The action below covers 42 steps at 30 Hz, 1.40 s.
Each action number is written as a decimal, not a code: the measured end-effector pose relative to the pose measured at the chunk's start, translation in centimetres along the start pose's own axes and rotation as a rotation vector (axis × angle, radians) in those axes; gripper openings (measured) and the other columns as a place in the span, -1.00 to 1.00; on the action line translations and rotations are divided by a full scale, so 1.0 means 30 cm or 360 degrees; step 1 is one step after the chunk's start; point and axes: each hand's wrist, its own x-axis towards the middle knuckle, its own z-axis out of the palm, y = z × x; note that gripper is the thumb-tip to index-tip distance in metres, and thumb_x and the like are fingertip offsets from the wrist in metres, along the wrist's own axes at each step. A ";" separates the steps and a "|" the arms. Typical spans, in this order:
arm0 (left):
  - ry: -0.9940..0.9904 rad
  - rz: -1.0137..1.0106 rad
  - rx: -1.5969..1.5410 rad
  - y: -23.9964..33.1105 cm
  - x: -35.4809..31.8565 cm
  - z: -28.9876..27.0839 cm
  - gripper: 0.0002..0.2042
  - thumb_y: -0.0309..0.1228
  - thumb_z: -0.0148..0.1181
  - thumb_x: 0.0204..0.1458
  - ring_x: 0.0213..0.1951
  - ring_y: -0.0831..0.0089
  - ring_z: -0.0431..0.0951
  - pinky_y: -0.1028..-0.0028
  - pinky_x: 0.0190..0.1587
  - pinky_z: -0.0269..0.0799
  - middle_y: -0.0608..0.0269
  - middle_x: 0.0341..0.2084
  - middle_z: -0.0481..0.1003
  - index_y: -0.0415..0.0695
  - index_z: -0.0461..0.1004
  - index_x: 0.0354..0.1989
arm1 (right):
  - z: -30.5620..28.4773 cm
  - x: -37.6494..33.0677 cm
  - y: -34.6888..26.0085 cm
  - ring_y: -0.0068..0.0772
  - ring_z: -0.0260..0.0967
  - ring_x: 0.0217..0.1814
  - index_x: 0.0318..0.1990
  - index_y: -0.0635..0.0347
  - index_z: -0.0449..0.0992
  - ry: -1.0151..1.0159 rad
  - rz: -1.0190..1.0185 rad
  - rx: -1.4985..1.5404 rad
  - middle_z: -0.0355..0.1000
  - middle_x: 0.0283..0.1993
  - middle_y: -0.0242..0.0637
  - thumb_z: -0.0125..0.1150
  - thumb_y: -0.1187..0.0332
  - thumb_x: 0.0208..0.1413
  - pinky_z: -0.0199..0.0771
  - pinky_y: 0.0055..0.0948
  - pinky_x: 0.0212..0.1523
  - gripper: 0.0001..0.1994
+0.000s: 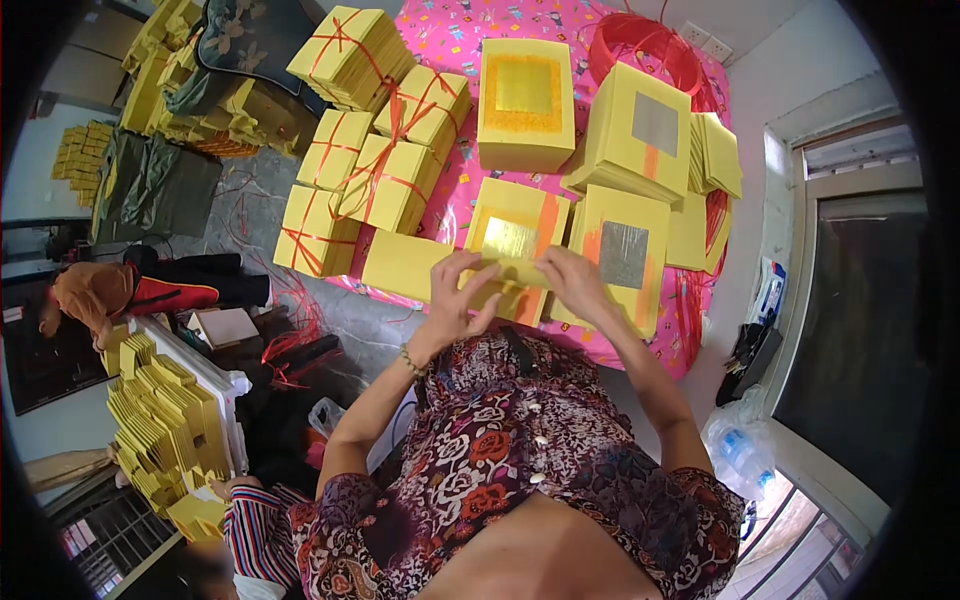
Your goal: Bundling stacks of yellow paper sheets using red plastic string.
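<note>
I see my left hand (455, 295) and right hand (572, 282) both pinching one thin yellow paper sheaf (512, 270), fingers curled over its near edge, thumbs under; it hangs just above the near rim of the pink patterned cloth (452, 35). Directly under the hands lies a stack with a gold foil square (512, 232) and an orange stripe. Just right of my right hand sits a stack with a silver foil square (623, 255); beyond it a second silver-square stack (645, 128), and between them, farther out, a tall stack with a gold-bordered top (526, 100). A plain yellow stack (402, 265) lies just left of my left hand. Beyond that I count six yellow bundles tied with red string (388, 178), crowded together, some overhanging the cloth's left edge. A coil of red string (640, 45) lies at the far right. Open cloth shows only in narrow gaps between stacks. Far left of my elbow, loose yellow sheets (165, 420) pile up.
</note>
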 end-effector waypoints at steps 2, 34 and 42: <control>-0.0064 0.0084 -0.0026 -0.006 0.002 0.036 -0.50 -0.35 0.33 -0.11 0.14 0.03 0.25 0.14 0.17 0.20 0.05 0.08 0.29 -0.04 0.43 0.09 | -0.030 0.054 0.027 0.09 0.42 -0.31 -0.31 0.28 0.41 0.0123 0.0065 0.0078 0.42 -0.35 -0.05 0.08 0.30 0.21 0.40 -0.08 -0.32 -0.81; -0.0651 -0.0043 0.0177 -0.094 0.093 0.254 -0.32 -0.10 0.14 0.05 0.36 -0.18 -0.05 -0.04 0.36 -0.13 -0.23 0.33 0.00 0.10 0.12 0.38 | 0.082 0.415 0.196 0.08 0.36 0.07 -0.07 0.25 0.47 0.0167 0.0023 -0.0242 0.39 -0.02 0.02 0.05 0.41 0.15 0.41 -0.05 0.03 -0.77; -0.0651 -0.0054 0.0162 -0.104 0.075 0.266 -0.33 -0.08 0.11 0.06 0.35 -0.17 -0.05 -0.07 0.35 -0.14 -0.19 0.29 0.07 0.11 0.13 0.38 | 0.087 0.412 0.185 0.08 0.35 0.06 -0.08 0.26 0.47 0.0204 -0.0026 -0.0325 0.38 -0.05 -0.02 0.10 0.46 0.10 0.43 -0.07 0.02 -0.77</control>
